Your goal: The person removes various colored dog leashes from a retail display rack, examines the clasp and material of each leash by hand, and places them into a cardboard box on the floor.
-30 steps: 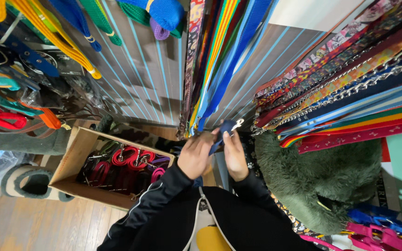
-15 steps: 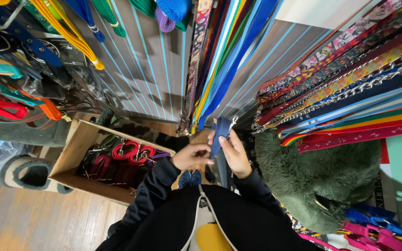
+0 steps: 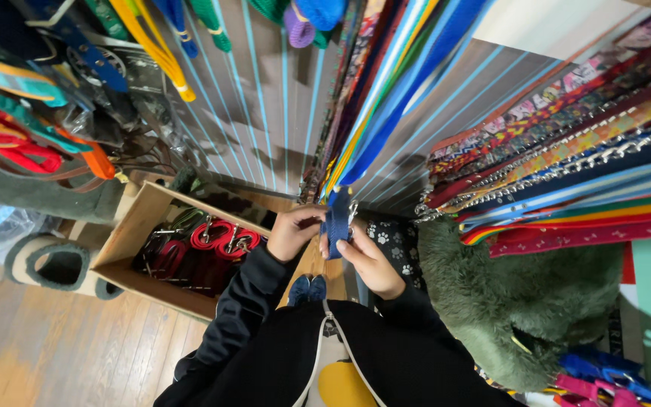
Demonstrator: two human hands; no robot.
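From the head camera we look straight down on a person in a dark long-sleeved top, standing at a slatted display wall [image 3: 265,113] hung with leashes and straps of many colours. Both hands are raised in front of the chest around a folded blue strap [image 3: 337,220] with a metal clip at its upper end. The left hand [image 3: 293,231] is curled, its fingers pinching the strap's left edge; the right hand [image 3: 371,261] cups the strap from below and from the right, fingers partly bent against it, so the strap sits between the two hands, just below the hanging bundle of blue and striped leashes [image 3: 386,98]. How tightly the right hand grips we cannot quite tell, since the strap hides its fingertips. To the left, on the wooden floor [image 3: 47,354], we see an open cardboard box [image 3: 126,249] holding red and dark coiled leashes [image 3: 220,240]. To the right lies a shaggy dark green pet bed [image 3: 521,301], under rows of patterned leashes and chains [image 3: 566,151]. A grey-green round bed [image 3: 50,267] lies at far left.
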